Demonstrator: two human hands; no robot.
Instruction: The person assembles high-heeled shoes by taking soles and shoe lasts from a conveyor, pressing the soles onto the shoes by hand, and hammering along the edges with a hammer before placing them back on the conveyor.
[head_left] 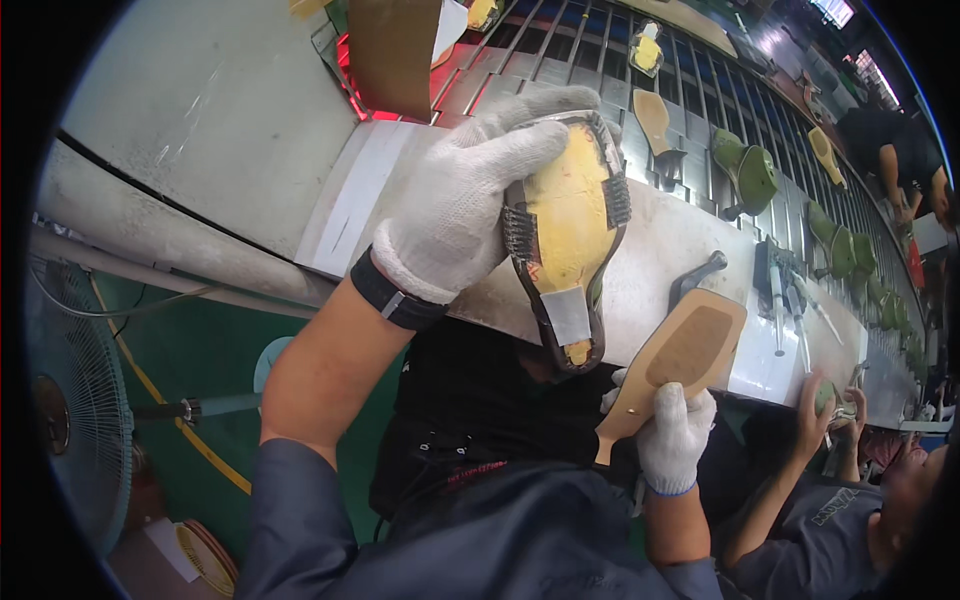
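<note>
My left hand, in a white knit glove with a black band at the wrist, grips a dark shoe upper on a last, its underside turned up. That underside has a yellow, chalky-looking middle, a pale grey patch near the narrow end and rough black strips at both sides. Lower and to the right, my gloved right hand is closed on a tan shoe sole with a darker, duller oval on its face. The upper and the sole are apart, both over the bench's near edge.
Behind the metal bench runs a roller conveyor carrying tan soles and green shoe lasts. Brushes lie at right, near a co-worker. A brown panel stands by red light; a fan is at left.
</note>
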